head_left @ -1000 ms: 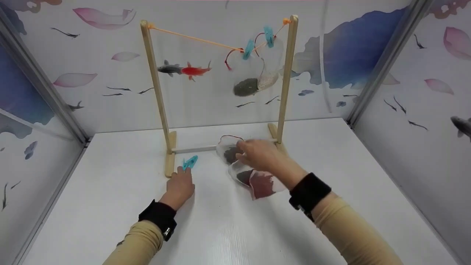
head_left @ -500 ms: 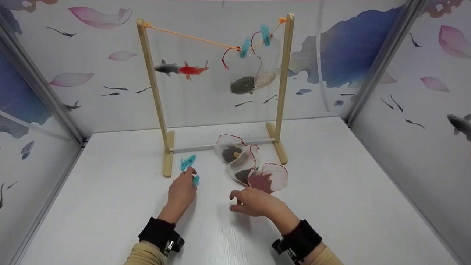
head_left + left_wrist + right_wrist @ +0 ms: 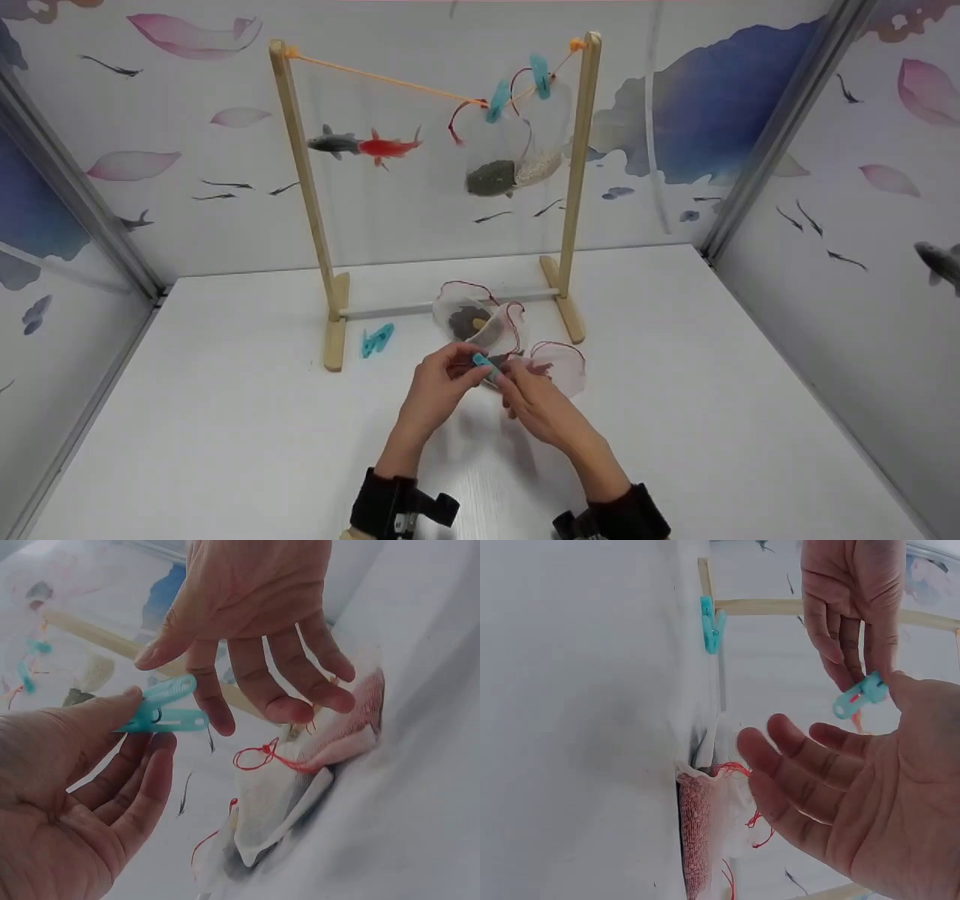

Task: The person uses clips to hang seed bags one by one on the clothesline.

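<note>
My left hand [image 3: 439, 386] pinches a light blue plastic clothespin [image 3: 154, 709] between thumb and fingers. The two handle ends point toward my right hand [image 3: 540, 405]. In the right wrist view the fingers [image 3: 802, 772] of that hand are spread and slightly bent, holding nothing, with the thumb beside the clothespin. Below the hands, on the table, lies a mesh drawstring bag with reddish contents [image 3: 696, 836]. Behind it are pale bags with dark contents [image 3: 465, 321] and thin red cords, partly hidden by the hands in the head view.
A wooden rack [image 3: 306, 187] stands at the back, with a sagging orange string [image 3: 382, 77]. Two bags [image 3: 491, 178] hang from it near the right post, under blue clothespins [image 3: 540, 75]. More blue clothespin plastic [image 3: 379, 340] forms a V by the left foot.
The left hand has picked up a clothespin and carried it right. The right hand has let go of the bags, drawn back, then come up to meet the left hand.
</note>
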`<state>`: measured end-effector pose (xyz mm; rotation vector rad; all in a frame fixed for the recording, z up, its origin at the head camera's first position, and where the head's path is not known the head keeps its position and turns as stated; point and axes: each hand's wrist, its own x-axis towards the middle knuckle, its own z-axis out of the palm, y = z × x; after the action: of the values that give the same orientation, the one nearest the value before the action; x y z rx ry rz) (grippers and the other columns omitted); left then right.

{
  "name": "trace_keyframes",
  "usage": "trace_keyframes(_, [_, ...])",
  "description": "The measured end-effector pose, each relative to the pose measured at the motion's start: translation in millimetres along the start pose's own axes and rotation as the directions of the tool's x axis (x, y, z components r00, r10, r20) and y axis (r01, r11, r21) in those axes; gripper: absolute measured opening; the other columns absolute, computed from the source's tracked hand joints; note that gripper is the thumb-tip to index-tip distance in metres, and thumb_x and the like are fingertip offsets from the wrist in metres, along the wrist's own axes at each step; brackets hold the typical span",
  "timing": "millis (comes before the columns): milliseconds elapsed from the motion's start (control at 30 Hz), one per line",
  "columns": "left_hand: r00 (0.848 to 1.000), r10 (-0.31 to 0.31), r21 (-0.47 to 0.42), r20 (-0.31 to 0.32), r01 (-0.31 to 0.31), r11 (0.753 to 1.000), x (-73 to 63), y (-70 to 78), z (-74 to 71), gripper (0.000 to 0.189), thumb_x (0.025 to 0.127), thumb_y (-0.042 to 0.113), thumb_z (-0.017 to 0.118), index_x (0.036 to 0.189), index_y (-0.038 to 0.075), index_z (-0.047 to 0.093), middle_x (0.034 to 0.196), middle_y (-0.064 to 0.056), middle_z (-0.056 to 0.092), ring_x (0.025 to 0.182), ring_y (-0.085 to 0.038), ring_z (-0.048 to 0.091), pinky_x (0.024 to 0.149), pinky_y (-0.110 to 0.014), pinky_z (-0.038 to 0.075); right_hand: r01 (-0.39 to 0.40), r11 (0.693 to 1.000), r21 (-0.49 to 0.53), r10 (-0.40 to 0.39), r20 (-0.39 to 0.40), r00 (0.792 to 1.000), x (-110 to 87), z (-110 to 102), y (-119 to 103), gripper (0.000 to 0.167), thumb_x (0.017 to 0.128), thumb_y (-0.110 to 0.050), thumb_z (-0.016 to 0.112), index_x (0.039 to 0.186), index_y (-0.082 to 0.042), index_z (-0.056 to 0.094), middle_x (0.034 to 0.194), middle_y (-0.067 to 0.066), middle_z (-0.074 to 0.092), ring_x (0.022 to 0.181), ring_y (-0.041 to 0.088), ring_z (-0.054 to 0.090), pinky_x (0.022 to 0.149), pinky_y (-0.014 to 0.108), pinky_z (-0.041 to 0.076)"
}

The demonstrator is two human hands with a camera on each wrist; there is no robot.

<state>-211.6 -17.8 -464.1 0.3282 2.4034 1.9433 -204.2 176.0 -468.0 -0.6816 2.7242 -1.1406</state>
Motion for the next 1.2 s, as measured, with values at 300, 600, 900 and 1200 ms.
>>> trace_keyframes(300, [0.997,-0.055,-0.247,0.052,0.066,0.967,-6.6,-6.4,4.3,0.038,0.093,0.026,0.071,0.122,0.002,0.062,0.114,-0.014,0.067,0.100,-0.023,0.074,0.087,-0.031,0.060,0.102,0.995,0.012,-0.100,-0.116,0.988,-2.5,-2,4,0.038,0.106,-0.038,0.046,0.084,-0.011,0.058,0.069,-0.008,0.055,0.059,0.001,0.051,0.058,0.020,0.043])
trace_keyframes(600, [0.998,-0.053,-0.258,0.025,0.058,0.964,-0.6,3.2,6.3,0.043,0.094,0.028,0.070,0.127,0.002,0.059,0.119,-0.015,0.066,0.106,-0.028,0.072,0.089,-0.031,0.059,0.172,0.984,0.042,-0.161,-0.185,0.969,1.4,-10,0,0.030,0.106,-0.029,0.049,0.088,-0.007,0.059,0.069,-0.004,0.054,0.063,0.005,0.055,0.058,0.020,0.045])
trace_keyframes(900, [1.000,-0.018,-0.209,0.007,0.019,0.978,1.4,2.5,14.4,0.046,0.095,0.028,0.069,0.131,0.002,0.057,0.121,-0.014,0.069,0.110,-0.027,0.071,0.090,-0.030,0.058,0.207,0.975,-0.078,-0.221,-0.305,0.926,0.5,-12,5,0.017,0.102,-0.017,0.057,0.086,-0.011,0.059,0.074,-0.005,0.052,0.072,0.006,0.048,0.064,0.019,0.041])
trace_keyframes(1200, [0.999,0.047,0.020,0.009,-0.047,0.999,-4.2,-4.5,38.6,0.056,0.098,0.028,0.066,0.144,0.008,0.042,0.137,-0.015,0.058,0.120,-0.027,0.064,0.093,-0.034,0.057,0.068,0.980,-0.189,-0.138,-0.390,0.910,-2.6,-25,23,0.019,0.100,-0.019,0.060,0.083,-0.010,0.059,0.066,-0.004,0.051,0.063,0.006,0.045,0.059,0.021,0.038])
